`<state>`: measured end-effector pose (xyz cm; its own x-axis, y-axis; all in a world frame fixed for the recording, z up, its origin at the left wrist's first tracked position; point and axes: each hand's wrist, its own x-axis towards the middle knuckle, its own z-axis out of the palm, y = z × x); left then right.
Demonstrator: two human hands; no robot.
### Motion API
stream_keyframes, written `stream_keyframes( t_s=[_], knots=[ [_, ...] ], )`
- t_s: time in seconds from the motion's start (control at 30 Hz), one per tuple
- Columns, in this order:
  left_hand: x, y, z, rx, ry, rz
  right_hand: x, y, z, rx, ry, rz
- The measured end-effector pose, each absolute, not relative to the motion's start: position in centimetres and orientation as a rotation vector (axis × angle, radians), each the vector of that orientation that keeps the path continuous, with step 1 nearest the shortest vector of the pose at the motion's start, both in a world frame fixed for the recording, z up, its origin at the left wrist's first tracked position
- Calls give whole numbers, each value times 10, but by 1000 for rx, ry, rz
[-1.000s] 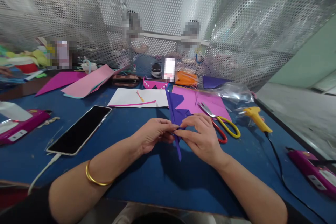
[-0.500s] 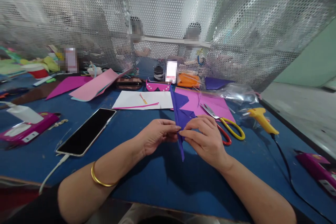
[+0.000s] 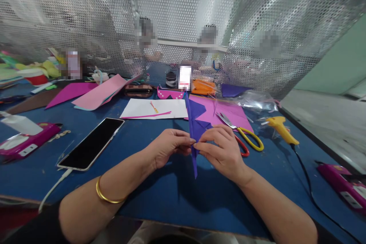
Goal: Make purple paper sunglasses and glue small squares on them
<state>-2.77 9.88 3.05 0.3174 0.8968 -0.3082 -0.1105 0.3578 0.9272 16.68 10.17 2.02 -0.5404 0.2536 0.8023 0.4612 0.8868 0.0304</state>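
Between my hands, above the blue table [image 3: 160, 202], is a purple foam sheet [image 3: 196, 112] with a notched right edge and a narrow folded strip along its left side. My left hand [image 3: 168, 146] pinches the strip from the left with thumb and fingers. From the right, my right hand [image 3: 221, 150] grips the same piece, fingertips nearly meeting the left thumb. Just beyond my right hand lie scissors [image 3: 240, 129] with one red and one yellow handle. Behind the purple piece are a white sheet [image 3: 137, 107] with a thin pink strip and a pink sheet [image 3: 228, 106].
A black-screened phone [image 3: 93, 143] on a charging cable lies to the left, beside a magenta power strip [image 3: 34, 141]. A yellow glue gun [image 3: 281, 127] rests at the right, its cord running past another magenta power strip [image 3: 343, 185]. Pink glasses-shaped foam [image 3: 170, 93] stands before the perforated metal screen [image 3: 183, 7].
The view has shifted slightly, so things on the table sit a little further left. Both hands keep their hold on the purple sheet, whose lower end has tilted slightly.
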Motion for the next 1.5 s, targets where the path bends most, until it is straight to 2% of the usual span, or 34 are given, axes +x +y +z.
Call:
stream_keyframes(
  t_s=[0.4, 0.87, 1.5],
  knots=[
    [-26, 99, 28, 983, 1074, 812, 164, 101, 20, -497, -2139, -195],
    [-25, 97, 34, 954, 1081, 956, 167, 99, 20, -607, -2056, -338],
    [-24, 96, 27, 918, 993, 873, 166, 98, 21, -524, -2122, -327]
  ],
)
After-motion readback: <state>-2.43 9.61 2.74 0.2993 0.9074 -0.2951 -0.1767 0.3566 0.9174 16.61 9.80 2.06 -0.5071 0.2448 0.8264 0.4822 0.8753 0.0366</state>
